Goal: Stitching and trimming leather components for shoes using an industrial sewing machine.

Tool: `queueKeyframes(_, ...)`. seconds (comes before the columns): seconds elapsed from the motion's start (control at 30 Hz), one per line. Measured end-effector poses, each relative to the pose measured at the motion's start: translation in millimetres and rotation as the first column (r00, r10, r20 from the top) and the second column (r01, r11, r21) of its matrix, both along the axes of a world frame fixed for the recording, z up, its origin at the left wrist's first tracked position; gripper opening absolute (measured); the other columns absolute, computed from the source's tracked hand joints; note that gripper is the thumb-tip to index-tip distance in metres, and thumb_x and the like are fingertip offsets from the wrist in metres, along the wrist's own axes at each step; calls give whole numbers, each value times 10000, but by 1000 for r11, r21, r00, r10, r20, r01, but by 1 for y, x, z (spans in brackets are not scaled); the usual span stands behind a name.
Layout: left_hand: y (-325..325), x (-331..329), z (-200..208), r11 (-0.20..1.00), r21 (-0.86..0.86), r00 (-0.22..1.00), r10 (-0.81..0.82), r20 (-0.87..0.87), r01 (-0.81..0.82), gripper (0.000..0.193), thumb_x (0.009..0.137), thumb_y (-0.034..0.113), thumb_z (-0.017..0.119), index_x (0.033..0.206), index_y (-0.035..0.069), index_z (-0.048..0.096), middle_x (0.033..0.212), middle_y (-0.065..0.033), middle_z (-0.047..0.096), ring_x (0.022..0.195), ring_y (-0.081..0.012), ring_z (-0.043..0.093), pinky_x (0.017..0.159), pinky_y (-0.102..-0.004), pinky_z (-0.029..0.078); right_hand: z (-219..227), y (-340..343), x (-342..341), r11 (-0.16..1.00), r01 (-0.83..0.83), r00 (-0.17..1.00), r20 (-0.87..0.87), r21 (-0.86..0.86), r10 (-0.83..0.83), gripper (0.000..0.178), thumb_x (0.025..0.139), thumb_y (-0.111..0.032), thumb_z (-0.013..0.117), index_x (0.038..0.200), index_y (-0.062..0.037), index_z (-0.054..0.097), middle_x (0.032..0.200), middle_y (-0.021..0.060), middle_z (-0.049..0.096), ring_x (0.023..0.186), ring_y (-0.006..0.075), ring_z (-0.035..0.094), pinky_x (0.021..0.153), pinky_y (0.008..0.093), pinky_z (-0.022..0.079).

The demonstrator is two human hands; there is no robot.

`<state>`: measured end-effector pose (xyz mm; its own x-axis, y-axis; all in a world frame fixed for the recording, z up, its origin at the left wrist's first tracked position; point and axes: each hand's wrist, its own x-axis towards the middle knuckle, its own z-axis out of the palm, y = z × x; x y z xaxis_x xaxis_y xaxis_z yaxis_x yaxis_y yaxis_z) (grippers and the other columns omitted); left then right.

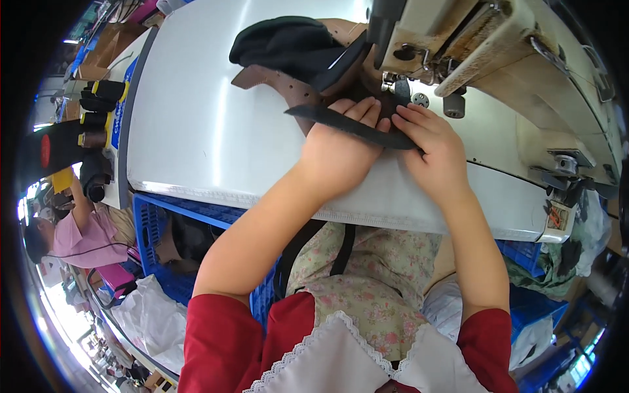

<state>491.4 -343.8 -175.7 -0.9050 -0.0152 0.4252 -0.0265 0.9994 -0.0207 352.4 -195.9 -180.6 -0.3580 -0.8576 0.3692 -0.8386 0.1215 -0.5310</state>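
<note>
A brown leather piece with punched holes [278,84], which looks like a shoe upper, lies on the white sewing table with black padded fabric [288,49] bunched on it. My left hand [344,147] presses the piece from the left, fingers bent over it. A dark strip or flap [354,128] crosses over those fingers. From the right, my right hand [432,141] grips the same piece near the strip's end, its thumb at the strip. Both sets of fingertips are just in front of the presser foot [396,84]. Part of the leather is hidden beneath my hands.
The sewing machine [517,72] overhangs the table [190,118] at right. Thread spools [95,121] stand beyond its left edge. Below are a blue crate [147,229] and a white plastic bag [151,318]. A person in pink [85,236] sits at far left.
</note>
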Motion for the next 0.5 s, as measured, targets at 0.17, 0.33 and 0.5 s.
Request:
queueKeyframes(0.17,-2,-1,-3,1000,7,999,-3,-43,3,299,790,152,641,1072,99,725,1186,-102,694,1139,-234,638,966,-424,475,4,-6,7,1000,21,998,-52,11,-20,436,688,-40,651,1119,-26,714,1220,127,684,1210,311,602,1018,423,483)
queueKeyframes(0.33,-6,0,-5,1000,-20,997,-24,-73,22,321,761,140,653,1071,105,728,1193,-94,691,1133,-231,639,965,-418,474,1,-4,4,1000,-2,1000,-16,-18,2,426,695,-5,617,1110,-25,710,1225,125,677,1219,314,596,1028,422,481)
queueKeyframes(0.5,-6,0,-3,999,-34,997,-29,-66,27,325,746,141,659,1060,111,733,1186,-94,693,1127,-232,643,959,-415,479,-1,-3,4,1000,-1,1000,-21,-20,0,429,697,9,603,1112,-24,705,1226,121,676,1226,310,592,1023,422,486)
